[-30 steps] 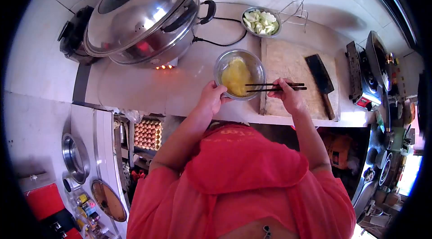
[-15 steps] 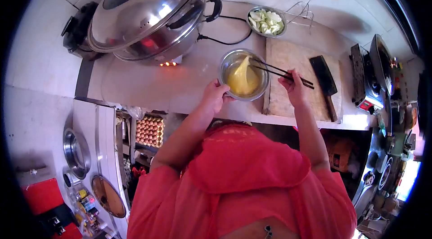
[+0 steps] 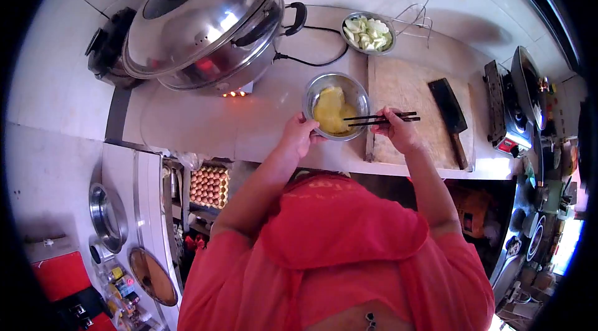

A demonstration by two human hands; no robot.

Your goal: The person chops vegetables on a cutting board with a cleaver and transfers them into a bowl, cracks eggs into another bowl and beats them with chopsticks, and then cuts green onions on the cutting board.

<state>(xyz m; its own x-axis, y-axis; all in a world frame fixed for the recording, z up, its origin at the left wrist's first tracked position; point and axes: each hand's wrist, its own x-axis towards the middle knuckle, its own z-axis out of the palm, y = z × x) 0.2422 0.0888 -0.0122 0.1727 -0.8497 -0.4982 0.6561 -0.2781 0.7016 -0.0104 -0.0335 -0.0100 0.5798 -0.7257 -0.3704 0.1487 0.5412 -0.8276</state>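
A metal bowl (image 3: 309,98) of yellow beaten egg (image 3: 331,108) stands on the counter, close to the left edge of the cutting board. My left hand (image 3: 300,131) is closed on the bowl's lower left rim, thumb over the edge. Dark chopsticks (image 3: 367,121) are gripped in my right hand (image 3: 397,129), their tips down in the egg at the right side of the bowl. Whether the bowl's base rests fully on the counter is hidden.
A cleaver (image 3: 447,106) lies on the wooden cutting board (image 3: 408,91). Behind the bowl sit a dish of pale sliced vegetable (image 3: 368,33) and a wire rack (image 3: 416,20). A large lidded pot (image 3: 212,25) stands at left, a gas stove (image 3: 503,110) at right. Eggs (image 3: 208,186) fill a tray below.
The chopsticks have come lower and nearer to me, with my right hand shifting left and down. The raised peak of egg has settled into the bowl. My left hand keeps its hold.
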